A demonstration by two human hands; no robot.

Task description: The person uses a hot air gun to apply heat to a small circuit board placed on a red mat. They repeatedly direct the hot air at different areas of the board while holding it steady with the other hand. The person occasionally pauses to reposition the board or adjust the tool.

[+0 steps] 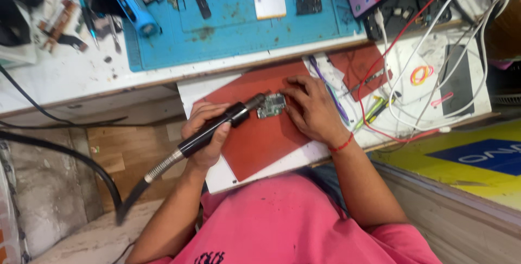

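Beside cables (404, 113), hands (312, 109) steady circuit board (271, 105).

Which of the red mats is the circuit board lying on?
The large red mat right before the person; the circuit board sits near its top edge. The smaller red mat further right lies under cables.

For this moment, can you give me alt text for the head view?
A left hand aims a black hot-air wand at a small green circuit board on a red mat, while the right hand steadies the board.
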